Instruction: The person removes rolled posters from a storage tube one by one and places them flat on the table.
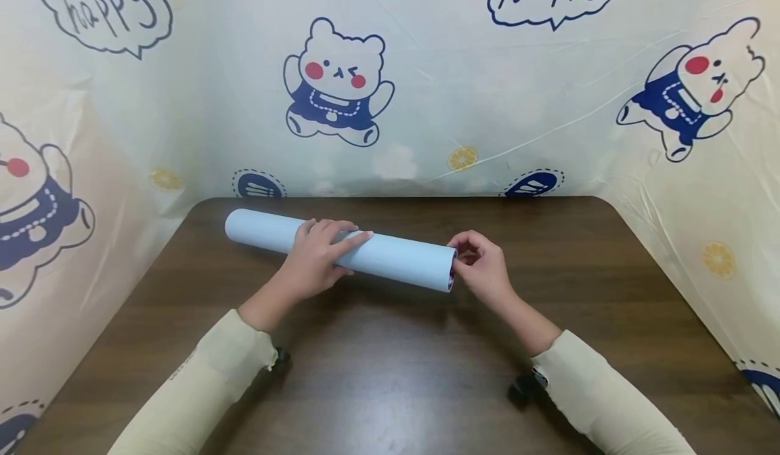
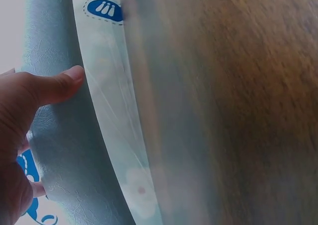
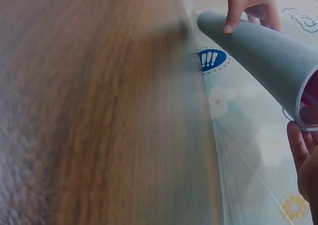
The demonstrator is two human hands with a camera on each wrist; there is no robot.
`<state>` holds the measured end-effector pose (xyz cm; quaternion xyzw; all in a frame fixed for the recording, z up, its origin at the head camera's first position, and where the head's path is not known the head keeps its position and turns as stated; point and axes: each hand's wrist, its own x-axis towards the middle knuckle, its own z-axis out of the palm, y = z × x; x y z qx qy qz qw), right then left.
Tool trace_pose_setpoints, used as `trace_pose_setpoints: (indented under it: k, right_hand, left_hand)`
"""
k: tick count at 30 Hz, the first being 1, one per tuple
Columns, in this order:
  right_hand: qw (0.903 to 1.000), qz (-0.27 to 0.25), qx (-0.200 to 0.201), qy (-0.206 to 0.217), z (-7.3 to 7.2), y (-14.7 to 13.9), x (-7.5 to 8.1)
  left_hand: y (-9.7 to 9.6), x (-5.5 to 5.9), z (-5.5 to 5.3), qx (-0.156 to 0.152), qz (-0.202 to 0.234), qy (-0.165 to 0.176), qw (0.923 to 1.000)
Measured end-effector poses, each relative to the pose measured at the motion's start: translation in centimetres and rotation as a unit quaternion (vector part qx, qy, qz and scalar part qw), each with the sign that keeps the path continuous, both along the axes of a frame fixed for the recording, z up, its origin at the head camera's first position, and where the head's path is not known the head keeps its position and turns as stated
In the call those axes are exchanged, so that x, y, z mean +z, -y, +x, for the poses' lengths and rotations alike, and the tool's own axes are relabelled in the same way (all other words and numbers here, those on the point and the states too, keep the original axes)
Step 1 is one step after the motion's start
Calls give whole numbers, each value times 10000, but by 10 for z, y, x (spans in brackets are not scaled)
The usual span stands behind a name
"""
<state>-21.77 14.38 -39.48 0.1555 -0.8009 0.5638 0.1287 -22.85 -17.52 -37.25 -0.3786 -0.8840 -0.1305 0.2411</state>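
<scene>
A long light blue roll (image 1: pixel 402 260), hollow and faintly creased like leather, lies slantwise across the far part of the table. My left hand (image 1: pixel 313 255) grips it near its middle; the left wrist view shows the thumb (image 2: pixel 62 85) pressed along one side and fingertips at the other. At the right end, my right hand (image 1: pixel 484 269) pinches the rim with curled thumb and forefinger. Dark red and purple show inside that open end (image 3: pixel 310 103) in the right wrist view, where the fingers (image 3: pixel 297 144) touch the rim's edge and the rest of the hand is cut off.
Below the roll spreads a dark brown wooden table (image 1: pixel 378 374) with rounded far corners. A pale curtain (image 1: pixel 439 103) printed with bears and "happy" bubbles encloses the back and both sides. Both forearms wear cream sleeves (image 1: pixel 207 367), with small black pieces (image 1: pixel 521 391) at the cuffs.
</scene>
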Motion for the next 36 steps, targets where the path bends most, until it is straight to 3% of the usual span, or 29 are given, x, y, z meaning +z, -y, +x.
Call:
trace_pose_setpoints:
  k: [3, 10, 20, 29, 36]
  right_hand:
    - [10000, 25, 22, -42, 2, 3, 2]
    - [9986, 106, 186, -477, 20, 11, 26]
    - [9967, 135, 365, -711, 20, 9, 23]
    - [9979, -360, 491, -225, 2, -7, -6]
    - [9933, -830, 748, 305, 0, -10, -2]
  left_hand:
    - [1, 1, 1, 51, -49, -45, 10000]
    - [4, 1, 1, 103, -100, -100, 9998]
    - [10, -2, 0, 194, -115, 12, 9997]
    - [14, 4, 2, 359, -239, 69, 9990]
    - [15, 6, 1, 323, -220, 34, 9992]
